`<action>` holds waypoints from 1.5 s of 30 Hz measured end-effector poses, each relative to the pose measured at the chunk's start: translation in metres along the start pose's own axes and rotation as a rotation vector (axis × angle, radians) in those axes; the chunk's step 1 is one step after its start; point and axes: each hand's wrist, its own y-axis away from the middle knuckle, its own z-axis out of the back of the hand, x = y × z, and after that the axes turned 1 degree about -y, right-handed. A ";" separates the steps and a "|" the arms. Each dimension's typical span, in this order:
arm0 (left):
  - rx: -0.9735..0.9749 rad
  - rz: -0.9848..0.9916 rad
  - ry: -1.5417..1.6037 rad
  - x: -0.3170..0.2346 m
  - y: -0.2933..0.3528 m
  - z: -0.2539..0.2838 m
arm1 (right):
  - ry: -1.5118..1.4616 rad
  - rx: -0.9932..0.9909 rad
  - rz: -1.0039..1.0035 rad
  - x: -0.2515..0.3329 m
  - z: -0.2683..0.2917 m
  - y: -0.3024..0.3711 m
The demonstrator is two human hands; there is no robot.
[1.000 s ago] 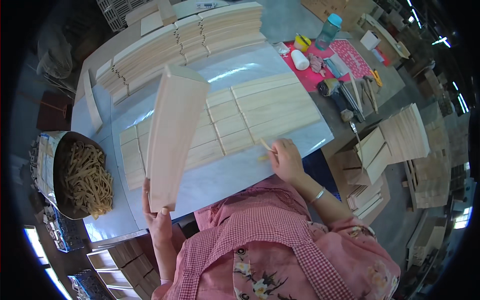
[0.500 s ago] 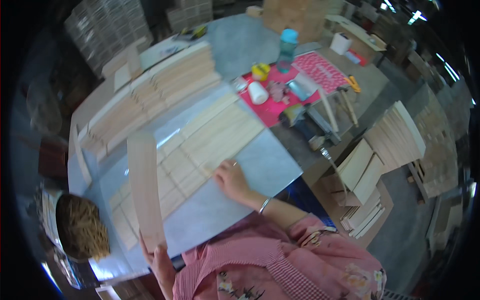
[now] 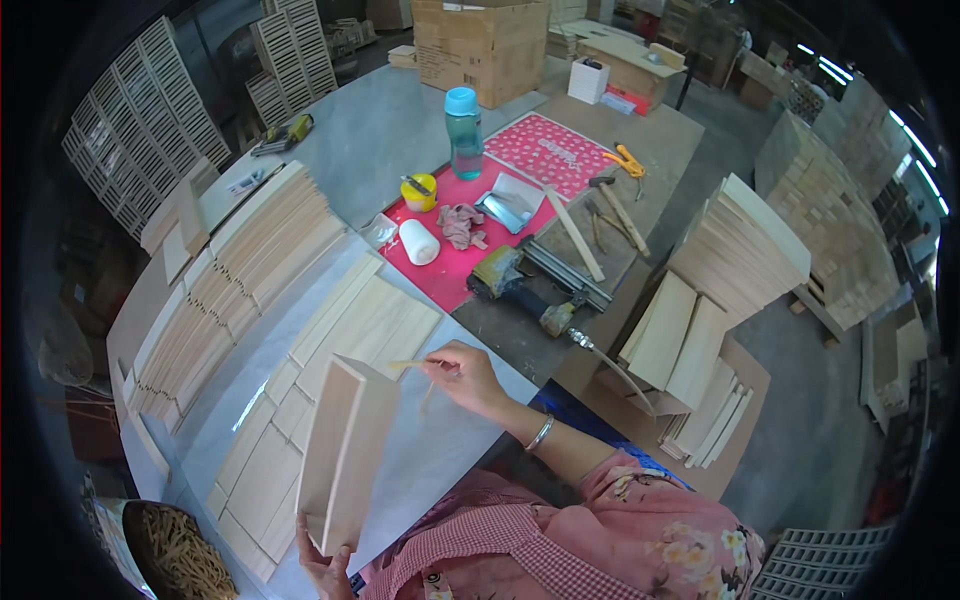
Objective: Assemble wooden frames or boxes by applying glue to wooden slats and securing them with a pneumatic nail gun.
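Observation:
My left hand (image 3: 325, 568) grips the lower end of a long wooden piece (image 3: 365, 450) of pale boards joined at an angle, held upright and tilted over the table. My right hand (image 3: 465, 378) pinches a thin tan strip (image 3: 405, 363) close to the upper end of that piece; a faint length hangs below the fingers. I cannot make out whether the strip touches the wood. Under both, flat pale boards (image 3: 245, 475) lie side by side in rows on the grey table (image 3: 455, 415).
A long stack of boards (image 3: 235, 280) runs along the left. A bin of tan strips (image 3: 185, 550) stands at the lower left. Farther off are a nail gun (image 3: 520, 290), a hammer (image 3: 622, 215), a blue bottle (image 3: 464, 135), a white spool (image 3: 418, 242) and a carton (image 3: 480, 50).
The wooden piece has turned from a flat face to show its angled side, moving right. My right hand has lifted off the boards with the tan strip. The view has shifted.

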 end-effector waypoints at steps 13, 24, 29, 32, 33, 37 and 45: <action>0.284 -0.010 -0.620 0.028 -0.013 0.000 | 0.333 -0.015 0.216 0.035 0.015 -0.030; 0.293 0.042 -0.254 0.056 -0.014 -0.009 | 0.695 0.272 -0.005 0.078 0.027 -0.006; 0.248 0.009 -0.427 0.041 -0.006 0.000 | 0.372 0.215 0.141 0.096 -0.017 0.007; 0.285 -0.071 -0.409 0.040 -0.008 0.000 | 0.081 0.462 -0.081 0.114 -0.060 0.022; 0.281 -0.113 -0.379 0.044 -0.008 0.000 | -0.018 0.528 -0.126 0.115 -0.076 0.031; 0.258 -0.100 -0.306 0.054 -0.011 0.000 | 0.327 0.862 0.094 0.116 -0.129 0.047; 0.287 -0.027 -0.362 0.044 -0.013 0.001 | 0.397 1.207 0.171 0.125 -0.151 0.070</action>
